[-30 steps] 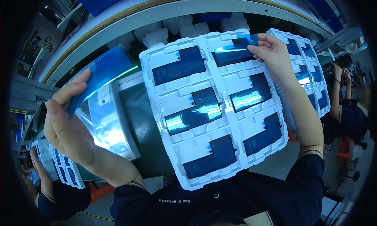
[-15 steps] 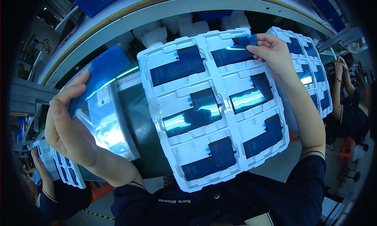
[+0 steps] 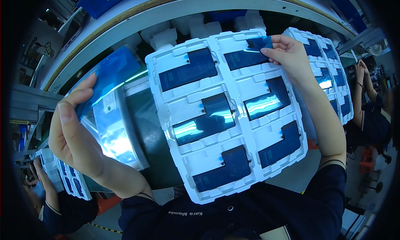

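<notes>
A white moulded tray [image 3: 230, 73] holds several dark L-shaped batteries, each in its own compartment. At the tray's far right compartment, my right hand [image 3: 291, 58] pinches a small piece of blue film [image 3: 262, 43] between thumb and fingers, over the corner of the battery [image 3: 241, 60] there. Whether the film is stuck to that battery I cannot tell. To the left of the tray, my left hand [image 3: 77, 136] has its thumb and fingers closed on the near edge of a large, shiny sheet of blue film [image 3: 118, 65]. That sheet is raised and tilted.
Under the raised sheet lies a clear-wrapped pack [image 3: 114, 127] on the green bench top [image 3: 146, 127]. Stacked trays [image 3: 349, 102] of batteries stand close on the right. White foam blocks [image 3: 164, 38] sit beneath a shelf [image 3: 233, 4] at the back. Other people work at both sides.
My left hand has shifted slightly right, and the large blue sheet has changed its tilt a little. My right hand stays almost in place, still pinching the small film.
</notes>
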Demonstrator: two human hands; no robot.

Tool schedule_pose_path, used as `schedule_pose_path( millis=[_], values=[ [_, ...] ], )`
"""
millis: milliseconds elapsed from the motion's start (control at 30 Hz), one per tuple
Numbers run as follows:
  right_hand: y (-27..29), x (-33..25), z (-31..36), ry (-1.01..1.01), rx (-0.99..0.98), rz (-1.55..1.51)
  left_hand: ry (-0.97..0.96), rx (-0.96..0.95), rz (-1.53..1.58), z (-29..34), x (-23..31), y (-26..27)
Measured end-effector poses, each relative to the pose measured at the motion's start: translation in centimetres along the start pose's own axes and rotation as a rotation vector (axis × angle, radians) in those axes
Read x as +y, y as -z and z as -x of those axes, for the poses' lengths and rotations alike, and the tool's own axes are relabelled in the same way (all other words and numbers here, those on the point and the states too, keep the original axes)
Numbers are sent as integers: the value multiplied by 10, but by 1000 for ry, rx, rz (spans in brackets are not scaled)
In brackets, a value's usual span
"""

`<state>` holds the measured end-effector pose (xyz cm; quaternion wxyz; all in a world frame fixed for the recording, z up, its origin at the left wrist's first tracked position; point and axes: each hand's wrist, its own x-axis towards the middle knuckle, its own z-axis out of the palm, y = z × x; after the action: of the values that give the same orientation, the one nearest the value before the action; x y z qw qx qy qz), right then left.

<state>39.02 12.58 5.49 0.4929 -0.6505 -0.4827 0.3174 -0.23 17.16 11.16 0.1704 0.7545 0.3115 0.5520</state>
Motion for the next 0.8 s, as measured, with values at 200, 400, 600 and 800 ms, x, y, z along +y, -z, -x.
schedule_pose_path(
  millis=[200,400,600,800],
  values=[
    [-2,2,0,24,14,23,-14,-39,-13,1,-1,3],
    [-4,4,1,55,38,124,-16,-26,-19,1,1,5],
    [-6,0,2,49,58,125,-12,8,1,1,5,4],
    [-6,0,1,41,40,97,-19,11,6,1,5,6]
  ],
)
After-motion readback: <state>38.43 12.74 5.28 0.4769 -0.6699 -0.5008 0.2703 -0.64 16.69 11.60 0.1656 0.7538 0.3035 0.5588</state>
